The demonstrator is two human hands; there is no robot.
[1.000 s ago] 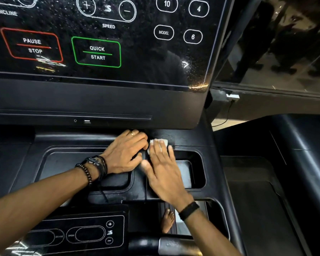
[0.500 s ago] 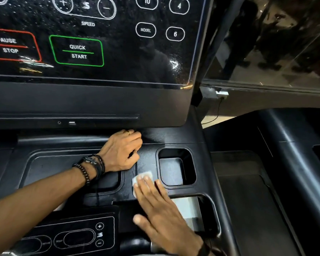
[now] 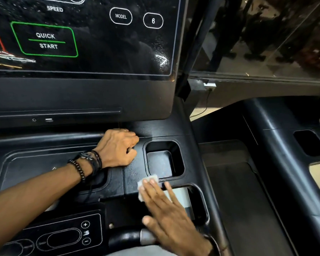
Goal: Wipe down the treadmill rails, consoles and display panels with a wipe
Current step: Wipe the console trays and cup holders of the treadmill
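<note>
Hands: right (image 3: 166, 206) flat on wipe (image 3: 146, 183).

Head view, seemingly close above console (image 3: 133, 174)

Display panel (image 3: 100, 43): glossy black glass-like face at 11 o'clock; we note reflections and fine specks across it.
Console tray (image 3: 133, 174): matt black plastic, finely textured; we see a damp sheen at centre.
Cup recess (image 3: 161, 163): smooth black plastic, dull floor.
Wipe (image 3: 146, 180): thin pale cloth or paper; we cannot tell which.
Handlebar (image 3: 129, 237): glossy black grip with a brushed metal sleeve at 6 o'clock.
Side rail (image 3: 277, 145): smooth, semi-gloss black plastic at 3 o'clock.
Wrist bands (image 3: 87, 163): dark beads and cord.
</note>
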